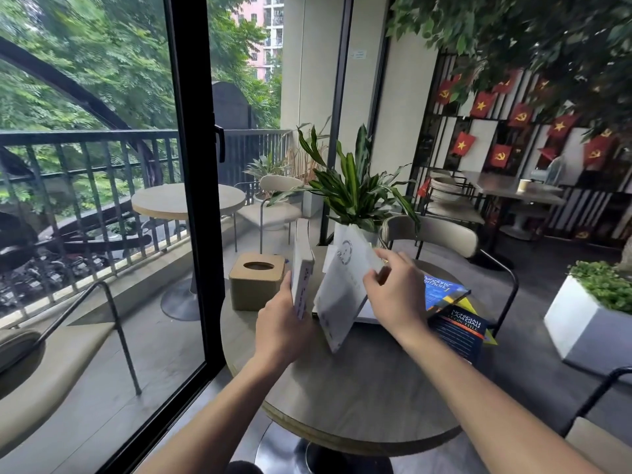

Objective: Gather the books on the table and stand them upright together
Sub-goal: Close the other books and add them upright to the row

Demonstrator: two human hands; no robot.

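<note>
My left hand [282, 323] grips a white book [302, 275] that stands upright near the table's left side. My right hand [396, 289] holds the top edge of a second white book [342, 295], which leans tilted just right of the first. Under it lies a flat book [367, 314] with pale page edges, mostly hidden. At the table's right edge lie a blue book [443, 290], a dark blue book [460, 331] with red and white lettering, and a yellow one [473, 307] between them. All rest on the round grey table [359, 398].
A tan tissue box [255, 280] stands at the table's left, close to the upright book. A potted plant in a white pot [355, 200] is at the far edge. Grey chairs [434, 234] sit behind the table; a black-framed glass door [201, 200] is at left.
</note>
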